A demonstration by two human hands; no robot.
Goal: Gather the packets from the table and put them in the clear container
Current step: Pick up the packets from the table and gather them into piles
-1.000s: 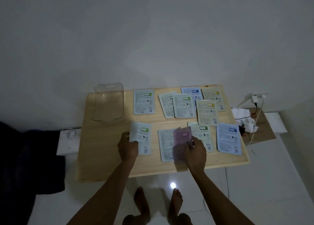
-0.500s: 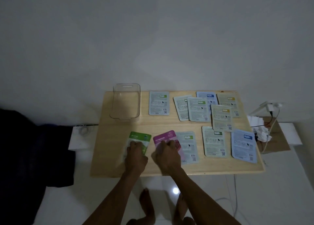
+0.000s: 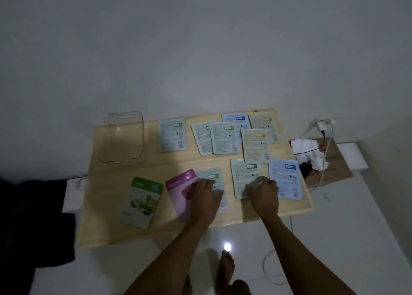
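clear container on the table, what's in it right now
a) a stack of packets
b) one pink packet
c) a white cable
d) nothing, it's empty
d: the clear container at the far left of the table shows only bare wood through its walls, while the packets, such as the pink packet and the green packet, lie flat on the tabletop.

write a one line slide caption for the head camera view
Both hands, left hand and right hand, press on packets spread across a wooden table; the clear container sits empty.
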